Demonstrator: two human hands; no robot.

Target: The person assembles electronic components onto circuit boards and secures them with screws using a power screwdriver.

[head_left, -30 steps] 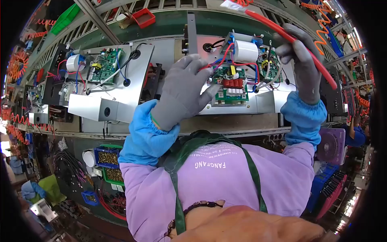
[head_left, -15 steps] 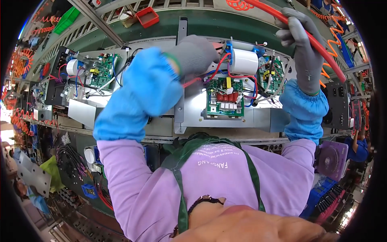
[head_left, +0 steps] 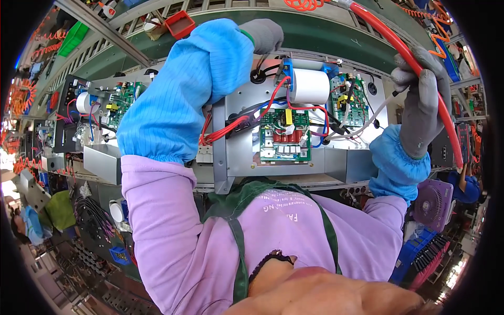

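An open grey metal chassis lies in front of me, holding a green circuit board, a white cylindrical capacitor, a second green board and red wires. My left hand, in a grey glove with a blue sleeve cover, reaches up past the chassis's far edge; its fingers are hidden. My gloved right hand is closed around a red hose that hangs down at the upper right, beside the chassis's right end.
A second chassis with a green board and a white capacitor sits to the left. Behind runs a green conveyor belt, with a red tray beyond it. A purple fan and a blue crate stand at the lower right.
My left arm lifted off the circuit board and swung up and away, past the chassis's far edge. My right hand kept hold of the red hose.
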